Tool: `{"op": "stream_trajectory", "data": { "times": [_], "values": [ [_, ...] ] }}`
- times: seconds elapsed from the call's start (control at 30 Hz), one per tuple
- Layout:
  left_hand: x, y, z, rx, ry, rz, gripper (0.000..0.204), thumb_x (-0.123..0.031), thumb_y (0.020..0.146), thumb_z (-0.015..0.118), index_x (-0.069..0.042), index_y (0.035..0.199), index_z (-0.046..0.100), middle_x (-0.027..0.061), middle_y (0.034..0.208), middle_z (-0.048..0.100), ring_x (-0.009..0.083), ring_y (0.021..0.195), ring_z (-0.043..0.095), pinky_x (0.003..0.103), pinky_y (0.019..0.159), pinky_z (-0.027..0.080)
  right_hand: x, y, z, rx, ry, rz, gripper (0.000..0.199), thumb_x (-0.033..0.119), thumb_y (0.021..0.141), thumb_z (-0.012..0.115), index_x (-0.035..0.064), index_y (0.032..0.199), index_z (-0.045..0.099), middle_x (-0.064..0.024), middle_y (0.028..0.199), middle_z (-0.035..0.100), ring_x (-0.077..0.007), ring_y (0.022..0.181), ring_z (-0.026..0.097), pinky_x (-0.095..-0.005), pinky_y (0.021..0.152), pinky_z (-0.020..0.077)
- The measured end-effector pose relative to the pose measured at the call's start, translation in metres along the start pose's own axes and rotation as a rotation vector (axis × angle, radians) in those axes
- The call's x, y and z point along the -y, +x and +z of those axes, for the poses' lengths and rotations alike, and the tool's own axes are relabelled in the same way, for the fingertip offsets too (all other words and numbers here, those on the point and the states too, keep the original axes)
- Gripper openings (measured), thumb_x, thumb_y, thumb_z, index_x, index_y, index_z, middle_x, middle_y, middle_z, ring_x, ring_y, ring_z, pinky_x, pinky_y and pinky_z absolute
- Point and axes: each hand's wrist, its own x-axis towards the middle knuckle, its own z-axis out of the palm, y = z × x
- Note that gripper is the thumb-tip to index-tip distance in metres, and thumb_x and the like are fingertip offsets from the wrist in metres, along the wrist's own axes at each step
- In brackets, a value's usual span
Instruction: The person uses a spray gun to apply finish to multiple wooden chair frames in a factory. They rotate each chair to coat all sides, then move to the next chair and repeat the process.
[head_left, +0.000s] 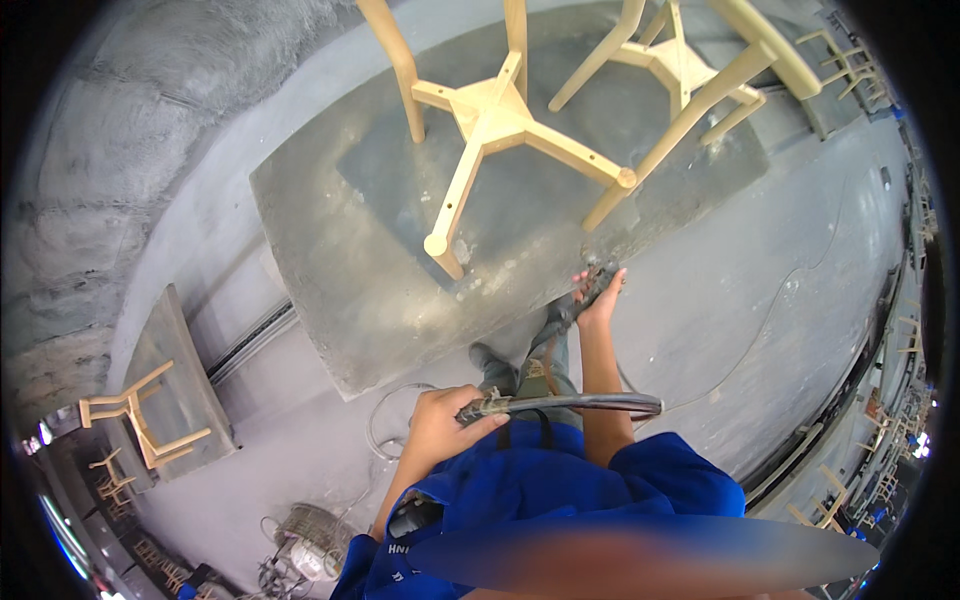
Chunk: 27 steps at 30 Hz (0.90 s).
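My left hand (440,425) is closed round a dark hose (560,402), close to my waist. The hose runs to the right and bends back in a loop by my right forearm. Further out, my right hand (600,295) is wrapped round a dark tool that looks like a spray gun (598,283); its details are hard to make out. Just beyond that hand, an unfinished pale wooden chair frame (495,118) stands on a grey, stained platform (330,290). Its legs and cross-shaped seat support show, and neither hand touches it.
Another wooden chair frame (680,65) stands behind on the right. A smaller frame (140,415) rests on a board (200,375) at far left. A thin line (765,320) trails across the floor on the right. Equipment with a round metal container (315,525) stands lower left.
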Motion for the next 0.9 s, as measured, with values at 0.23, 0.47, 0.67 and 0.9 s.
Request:
{"op": "stream_trajectory", "data": {
  "times": [0.23, 0.47, 0.67, 0.9],
  "values": [
    [-0.003, -0.036, -0.027, -0.093, -0.202, 0.114, 0.034, -0.027, 0.076, 0.087, -0.002, 0.081, 0.066, 0.0109, 0.062, 0.059, 0.0198, 0.053, 0.054, 0.032, 0.053, 0.043, 0.09, -0.093, 0.083, 0.091, -0.193, -0.352, 0.048, 0.055, 0.1, 0.055, 0.0073, 0.099, 0.064, -0.0037, 0.076, 0.064, -0.017, 0.064, 0.064, -0.0257, 0.045, 0.0375],
    [0.002, -0.077, -0.04, -0.183, -0.222, 0.183, 0.035, -0.028, 0.074, 0.089, -0.002, 0.083, 0.068, 0.0112, 0.063, 0.06, 0.0195, 0.054, 0.055, 0.032, 0.053, 0.044, 0.133, -0.149, 0.154, 0.513, 0.155, -0.528, 0.048, 0.052, 0.102, 0.052, 0.0049, 0.1, 0.062, -0.0039, 0.076, 0.062, -0.0176, 0.067, 0.063, -0.0253, 0.044, 0.0375],
    [0.02, -0.106, -0.057, -0.287, -0.34, 0.21, 0.027, -0.02, 0.078, 0.086, -0.001, 0.084, 0.068, 0.0067, 0.065, 0.062, 0.0125, 0.058, 0.053, 0.029, 0.055, 0.043, 0.1, -0.167, 0.165, 0.411, -0.096, -0.436, 0.045, 0.05, 0.103, 0.053, 0.0065, 0.102, 0.062, -0.0037, 0.075, 0.061, -0.017, 0.066, 0.062, -0.0257, 0.045, 0.0355],
    [0.034, -0.136, -0.063, -0.314, -0.314, 0.045, 0.024, -0.015, 0.079, 0.085, -0.001, 0.089, 0.068, 0.0063, 0.068, 0.064, 0.0115, 0.061, 0.056, 0.028, 0.058, 0.045, 0.032, -0.147, 0.2, 0.695, 0.069, -0.23, 0.052, 0.057, 0.103, 0.045, 0.0086, 0.098, 0.062, -0.0013, 0.078, 0.06, -0.0165, 0.074, 0.06, -0.0244, 0.046, 0.0359]
  ]
}}
